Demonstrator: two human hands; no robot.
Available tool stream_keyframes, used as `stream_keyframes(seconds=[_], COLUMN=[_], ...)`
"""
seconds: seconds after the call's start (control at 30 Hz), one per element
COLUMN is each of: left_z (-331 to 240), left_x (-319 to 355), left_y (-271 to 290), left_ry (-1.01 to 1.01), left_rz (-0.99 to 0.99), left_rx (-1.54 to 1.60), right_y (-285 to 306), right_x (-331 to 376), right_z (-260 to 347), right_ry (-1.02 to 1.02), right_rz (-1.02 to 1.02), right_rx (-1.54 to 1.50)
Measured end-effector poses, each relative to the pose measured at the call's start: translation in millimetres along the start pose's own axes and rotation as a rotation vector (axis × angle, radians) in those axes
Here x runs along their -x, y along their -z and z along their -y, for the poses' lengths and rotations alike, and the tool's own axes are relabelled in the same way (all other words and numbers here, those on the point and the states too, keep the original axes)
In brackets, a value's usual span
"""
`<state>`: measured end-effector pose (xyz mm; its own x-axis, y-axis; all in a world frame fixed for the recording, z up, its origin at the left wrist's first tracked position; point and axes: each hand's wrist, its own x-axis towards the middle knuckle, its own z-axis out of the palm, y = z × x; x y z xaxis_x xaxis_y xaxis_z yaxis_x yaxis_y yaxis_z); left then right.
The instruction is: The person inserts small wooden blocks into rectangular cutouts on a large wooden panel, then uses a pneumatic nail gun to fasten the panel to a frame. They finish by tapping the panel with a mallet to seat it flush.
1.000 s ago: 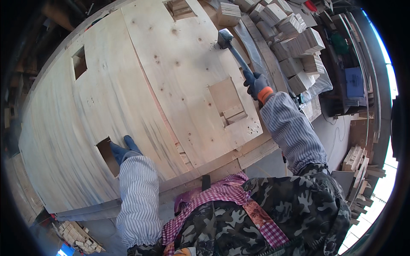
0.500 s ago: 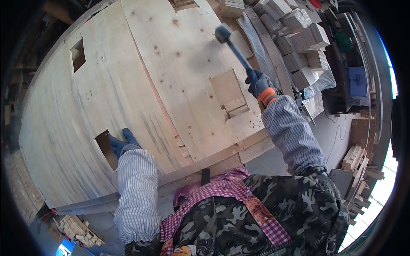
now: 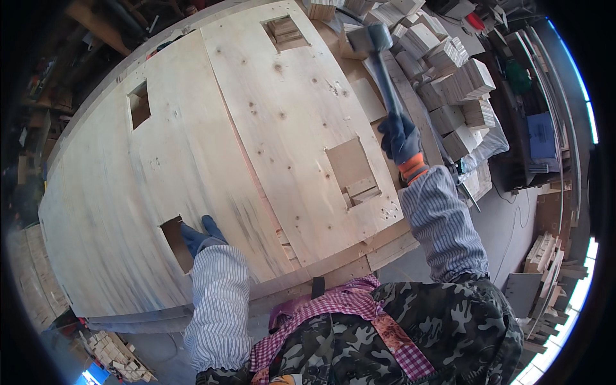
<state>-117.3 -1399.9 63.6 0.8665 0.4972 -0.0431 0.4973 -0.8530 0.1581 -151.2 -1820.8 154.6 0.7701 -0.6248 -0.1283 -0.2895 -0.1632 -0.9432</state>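
My right hand (image 3: 402, 138), in a dark blue glove with an orange cuff, is closed round the handle of a hammer (image 3: 389, 86). The hammer is held up over the right edge of a plywood panel (image 3: 301, 154), its head slightly blurred and pointing away from me. At the left, my gloved left hand (image 3: 203, 235) rests on another plywood panel (image 3: 147, 186), beside a rectangular cutout (image 3: 174, 244). Its thumb and fingers are apart, with the fingers at the cutout's edge. A narrow gap runs between the two panels.
Stacked wooden blocks (image 3: 462, 83) crowd the right side beyond the panel, with clear plastic sheeting (image 3: 484, 144) under them. A blue box (image 3: 541, 136) sits on a shelf farther right. More cutouts open in the panels. Wood pieces (image 3: 115, 353) lie in a pile at lower left.
The hammer has swung up and to the right, its handle now more upright. My left hand stays by the same cutout. The whole view has shifted slightly.
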Motion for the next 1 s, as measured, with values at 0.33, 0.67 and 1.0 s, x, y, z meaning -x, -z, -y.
stream_keyframes(seconds=[0.33,0.67,1.0], left_z=[-7.9,-0.3,12.8], left_x=[2.8,0.2,6.7], left_y=[13.5,16.4,24.5], left_ry=[0.069,0.064,0.017], left_rz=[0.068,0.118,0.11], left_rx=[0.007,0.017,0.263], right_y=[9.3,-0.1,-0.6], right_x=[44.5,164.3,257.3], right_z=[-84.8,-65.7,-63.7], right_ry=[-0.577,-0.728,-0.747], right_rz=[0.059,0.183,0.174], right_rx=[0.151,0.068,-0.157])
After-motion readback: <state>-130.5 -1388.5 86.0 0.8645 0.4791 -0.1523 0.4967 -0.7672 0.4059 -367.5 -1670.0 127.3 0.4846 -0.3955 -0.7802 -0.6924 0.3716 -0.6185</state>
